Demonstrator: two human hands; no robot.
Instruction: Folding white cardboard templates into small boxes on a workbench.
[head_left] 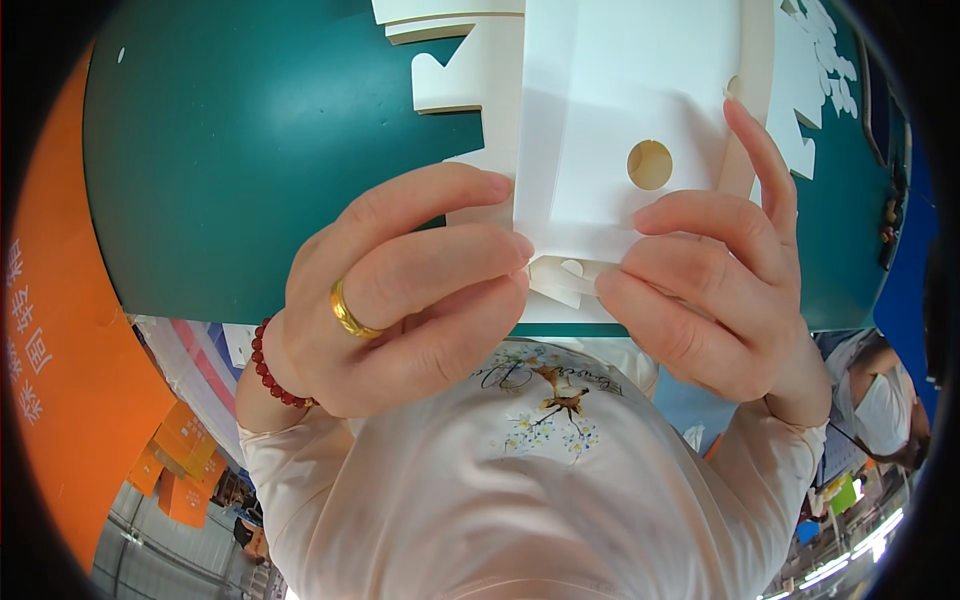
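Observation:
Between my hands is a white cardboard box [590, 110], partly folded, with a round hole in its upper face. Its near end shows small tucked or folding flaps [556, 277]. My left hand [400, 290], with a gold ring and a red bead bracelet, is closed with fingertips pressed on the box's left edge and near corner. My right hand [715, 275] pinches the near right end, thumb and fingers at the flaps, while one finger stretches up along the right side. Under the box lie flat white die-cut cardboard blanks [455, 85], their notched edges sticking out on both sides.
A green table top [250, 150] spreads under everything. Small white cut-out pieces [830, 60] are heaped at the far right, near a dark-edged object [875, 95]. An orange panel [60, 310] stands at the left, with orange boxes [185, 450] below it. Another person [885, 405] is at the right.

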